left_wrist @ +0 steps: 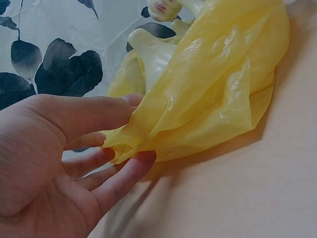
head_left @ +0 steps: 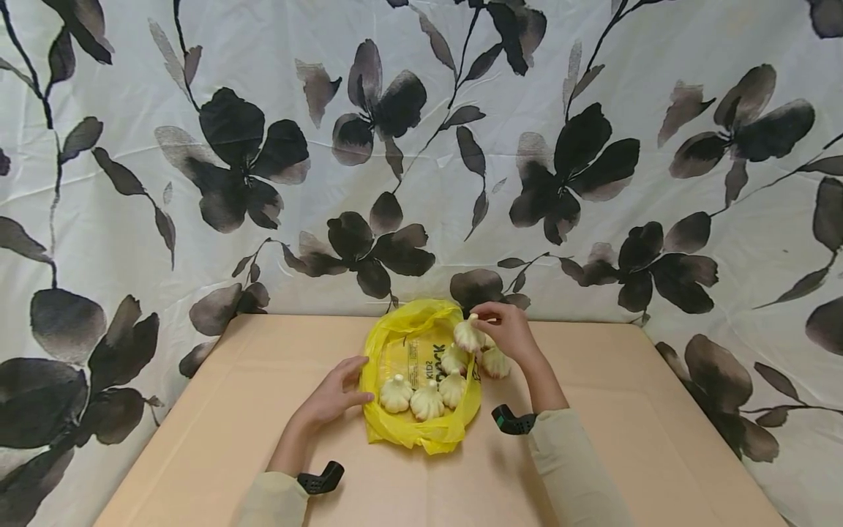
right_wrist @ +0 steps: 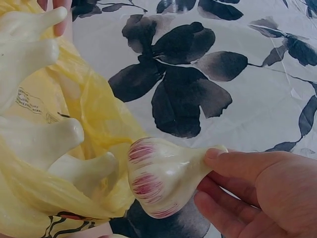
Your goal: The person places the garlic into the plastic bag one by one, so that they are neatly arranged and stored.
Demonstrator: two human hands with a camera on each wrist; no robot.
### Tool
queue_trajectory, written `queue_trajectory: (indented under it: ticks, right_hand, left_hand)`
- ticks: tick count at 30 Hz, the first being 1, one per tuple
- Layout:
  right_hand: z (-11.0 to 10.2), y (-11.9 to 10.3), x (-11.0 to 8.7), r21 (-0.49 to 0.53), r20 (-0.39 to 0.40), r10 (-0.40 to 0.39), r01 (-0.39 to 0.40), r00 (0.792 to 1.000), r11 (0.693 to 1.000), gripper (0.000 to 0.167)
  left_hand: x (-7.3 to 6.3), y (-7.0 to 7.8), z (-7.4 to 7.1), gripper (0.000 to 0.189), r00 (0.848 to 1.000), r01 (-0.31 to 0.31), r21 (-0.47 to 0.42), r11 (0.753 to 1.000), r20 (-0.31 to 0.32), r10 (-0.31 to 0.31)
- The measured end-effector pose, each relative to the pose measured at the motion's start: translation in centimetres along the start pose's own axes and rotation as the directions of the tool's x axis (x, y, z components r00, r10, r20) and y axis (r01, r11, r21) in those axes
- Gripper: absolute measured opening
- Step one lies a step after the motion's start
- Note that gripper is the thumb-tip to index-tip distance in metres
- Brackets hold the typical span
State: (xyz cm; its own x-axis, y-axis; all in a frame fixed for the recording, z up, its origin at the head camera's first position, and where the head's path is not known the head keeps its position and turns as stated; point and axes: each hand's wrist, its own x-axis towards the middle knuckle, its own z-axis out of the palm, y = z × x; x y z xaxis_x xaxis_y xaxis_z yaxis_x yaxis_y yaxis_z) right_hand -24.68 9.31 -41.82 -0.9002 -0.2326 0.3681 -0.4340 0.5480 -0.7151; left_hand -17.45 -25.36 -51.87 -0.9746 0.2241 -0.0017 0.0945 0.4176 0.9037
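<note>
Pale sleeves [head_left: 579, 468] reach from the near side of the tan tabletop [head_left: 263, 399] toward an open yellow bag [head_left: 421, 438]. At its left, the left hand [head_left: 337, 391] lightly pinches the rim between thumb and fingers. Garlic bulbs [head_left: 426, 401] sit inside; outer bulbs [head_left: 495, 363] lie just right. Over the right rim, the right hand [head_left: 510, 333] clamps one bulb [head_left: 468, 334] by its stem, seemingly mid-transfer (in or out, I can't tell). Next probably calls for clearing the plastic, then releasing. Floral cloth [head_left: 454, 234] hangs beyond.
</note>
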Motion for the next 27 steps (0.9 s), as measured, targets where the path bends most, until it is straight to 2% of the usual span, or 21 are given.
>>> queue_trajectory:
  ticks: [8, 16, 27]
  right_hand:
    - [0.1, -0.3, 0.2, 0.007, -0.007, -0.008, 0.009, 1.0, 1.0, 0.018]
    - [0.2, -0.8, 0.2, 0.003, -0.003, 0.005, -0.005, 1.0, 1.0, 0.019]
    - [0.9, -1.7, 0.3, 0.024, -0.009, 0.016, -0.016, 1.0, 1.0, 0.019]
  left_hand:
    - [-0.2, -0.2, -0.2, 0.077, 1.0, 0.008, 0.011, 1.0, 0.004, -0.008]
    - [-0.4, -0.2, -0.6, 0.076, 0.999, -0.024, 0.042, 0.999, 0.03, 0.023]
    - [-0.9, -0.1, -1.0, 0.077, 1.0, -0.004, 0.027, 1.0, 0.03, 0.003]
